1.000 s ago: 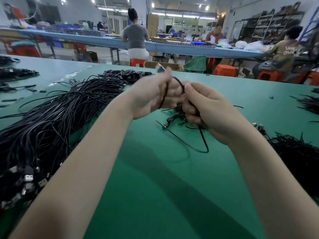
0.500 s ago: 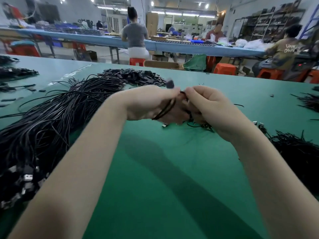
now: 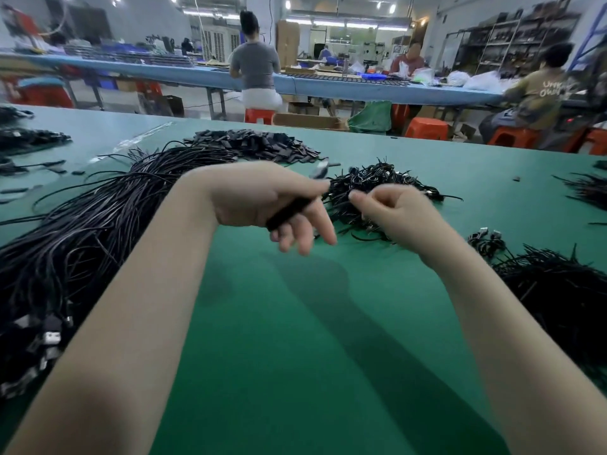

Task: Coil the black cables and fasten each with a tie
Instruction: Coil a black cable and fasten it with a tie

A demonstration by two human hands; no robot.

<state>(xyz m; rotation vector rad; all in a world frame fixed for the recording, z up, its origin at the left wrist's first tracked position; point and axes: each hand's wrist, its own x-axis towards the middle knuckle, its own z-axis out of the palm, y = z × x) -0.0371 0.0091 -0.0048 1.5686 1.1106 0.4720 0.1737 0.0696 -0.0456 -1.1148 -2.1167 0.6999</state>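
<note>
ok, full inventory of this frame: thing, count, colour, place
coiled cable: one, black, gripped in the left hand above the table
loose cables: large heap, black, left side of the table
flat ties: one heap, black, far centre of the table
small cable pile: one, black, just beyond the hands
tangled pile: one, black, right edge of the table
table: one, green top
stools: several, orange, beyond the table
people: at least three, seated at the far blue bench
left hand: gripping the coil, lower fingers extended
right hand: fingers curled; blurred, so contents unclear
</note>
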